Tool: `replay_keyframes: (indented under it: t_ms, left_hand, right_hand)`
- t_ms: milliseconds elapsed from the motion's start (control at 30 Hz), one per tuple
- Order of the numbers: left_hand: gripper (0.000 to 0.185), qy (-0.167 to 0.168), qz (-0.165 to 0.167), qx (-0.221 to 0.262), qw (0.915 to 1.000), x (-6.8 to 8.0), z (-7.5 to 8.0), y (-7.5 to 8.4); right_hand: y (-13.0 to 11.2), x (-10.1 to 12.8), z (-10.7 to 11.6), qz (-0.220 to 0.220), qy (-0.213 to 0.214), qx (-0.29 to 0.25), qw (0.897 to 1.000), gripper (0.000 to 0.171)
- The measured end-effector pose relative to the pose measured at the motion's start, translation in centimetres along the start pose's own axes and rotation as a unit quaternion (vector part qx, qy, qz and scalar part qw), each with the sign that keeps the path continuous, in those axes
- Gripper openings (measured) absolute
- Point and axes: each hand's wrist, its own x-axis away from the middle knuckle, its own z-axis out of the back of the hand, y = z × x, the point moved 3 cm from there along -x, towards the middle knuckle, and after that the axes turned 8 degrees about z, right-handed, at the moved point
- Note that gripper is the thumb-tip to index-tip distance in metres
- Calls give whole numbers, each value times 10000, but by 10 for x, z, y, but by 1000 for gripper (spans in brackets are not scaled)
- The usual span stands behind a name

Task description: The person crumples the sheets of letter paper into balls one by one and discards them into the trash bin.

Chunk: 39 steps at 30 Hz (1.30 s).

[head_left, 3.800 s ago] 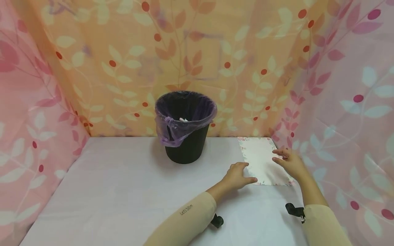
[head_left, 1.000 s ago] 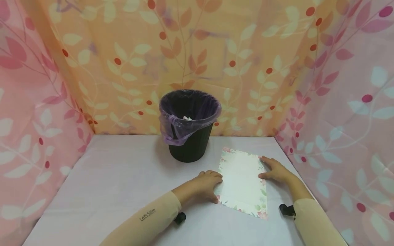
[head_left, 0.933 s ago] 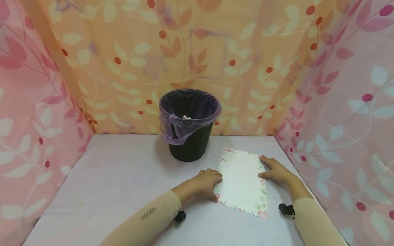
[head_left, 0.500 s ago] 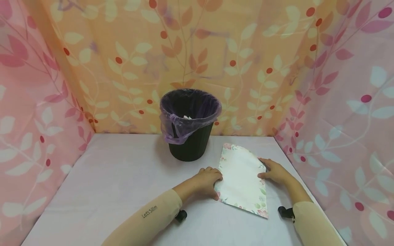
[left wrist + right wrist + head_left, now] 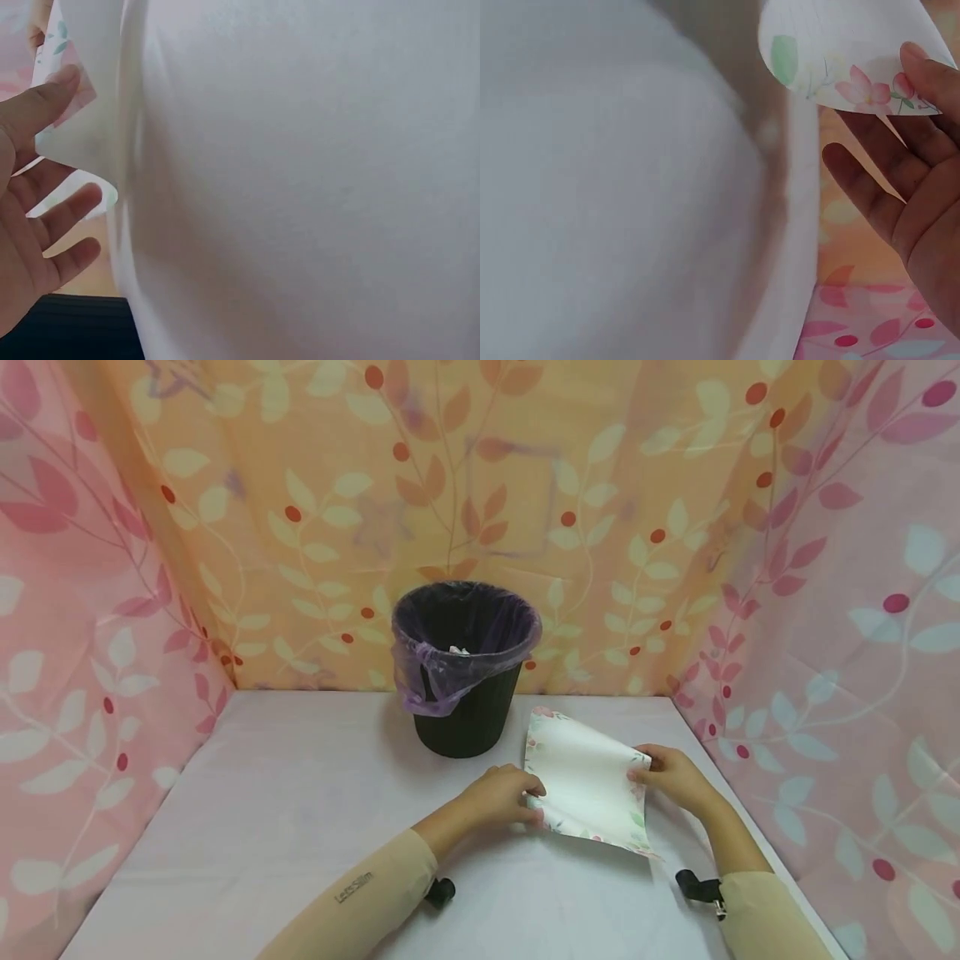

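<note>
A white sheet of paper (image 5: 585,777) with a flowered border is lifted off the white table (image 5: 300,810) and bows between both hands. My left hand (image 5: 534,793) pinches its left edge; in the left wrist view the thumb (image 5: 52,94) lies on top of the paper (image 5: 86,112), with the fingers (image 5: 71,210) under it. My right hand (image 5: 639,772) pinches the right edge; in the right wrist view the thumb (image 5: 930,71) presses on the flowered corner of the paper (image 5: 840,45) and the fingers (image 5: 870,191) spread below.
A black bin (image 5: 465,693) with a purple liner (image 5: 431,681) stands just behind the paper, with something white inside. Leaf-patterned curtains (image 5: 112,610) close off the table on the left, back and right.
The sheet was dragged from the back right corner toward the middle. In the last half second both hands raised its side edges, and it went from flat on the table to lifted and curved.
</note>
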Motion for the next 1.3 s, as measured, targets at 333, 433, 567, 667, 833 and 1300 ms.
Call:
replay_keyframes:
  t_ms: [333,433,567,667,833,1300]
  left_hand:
    - [37,533,-90,395,9978,37,31,3]
    - [36,683,-214,431,9965,55,40,3]
    - [37,927,-318,396,9944,79,49,2]
    - [38,1096,-346,414,9925,94,55,1]
    - [40,1361,-317,420,9893,116,70,1]
    - [77,2050,-124,120,9786,163,81,-10]
  right_hand:
    - [-44,6,-3,205,337,-750,9964,48]
    - [-59,8,-5,325,410,-957,9940,45]
    - [-83,13,-6,674,549,-1135,9897,38]
    - [-101,17,-7,1006,608,-1326,9842,32]
    - [-126,21,-11,1551,557,-1495,9749,26]
    - [-181,8,-25,1811,791,-1566,9677,22]
